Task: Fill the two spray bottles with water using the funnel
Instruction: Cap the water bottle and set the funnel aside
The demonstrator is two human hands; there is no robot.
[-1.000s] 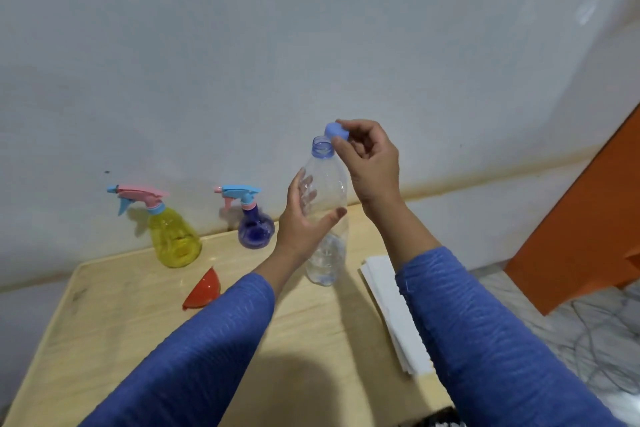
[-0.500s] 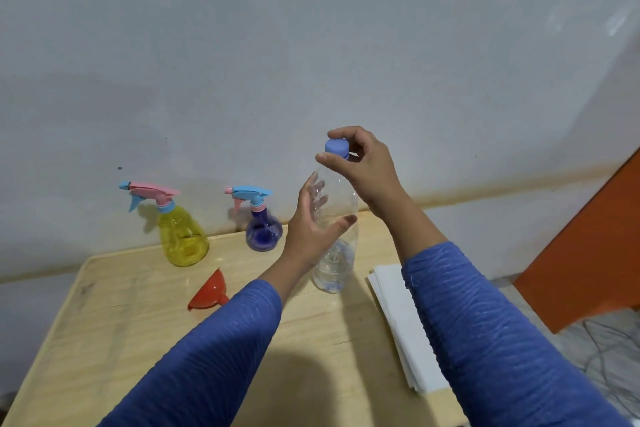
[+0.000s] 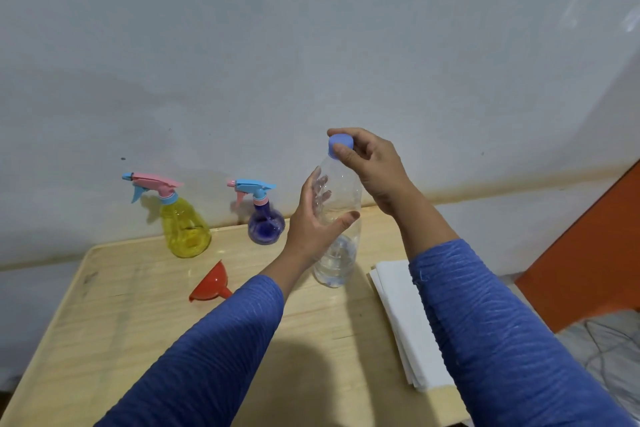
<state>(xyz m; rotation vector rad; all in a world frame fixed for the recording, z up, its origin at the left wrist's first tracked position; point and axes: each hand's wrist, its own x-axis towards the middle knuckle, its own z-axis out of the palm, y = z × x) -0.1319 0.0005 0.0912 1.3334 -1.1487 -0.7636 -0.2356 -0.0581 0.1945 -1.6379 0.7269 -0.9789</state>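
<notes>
A yellow spray bottle (image 3: pixel 186 229) with a pink trigger head is standing upright at the left of the frame, near the back edge of the worktop. Just right of it, a smaller purple spray bottle (image 3: pixel 265 226) with a blue trigger head is standing upright too. Both are wearing their heads. A red funnel (image 3: pixel 210 285) is lying on its side in front of them, at lower left of centre. At centre, a clear water bottle (image 3: pixel 336 222) is standing upright, holding a little water at its bottom, with a blue cap (image 3: pixel 340 145) sitting on its neck.
</notes>
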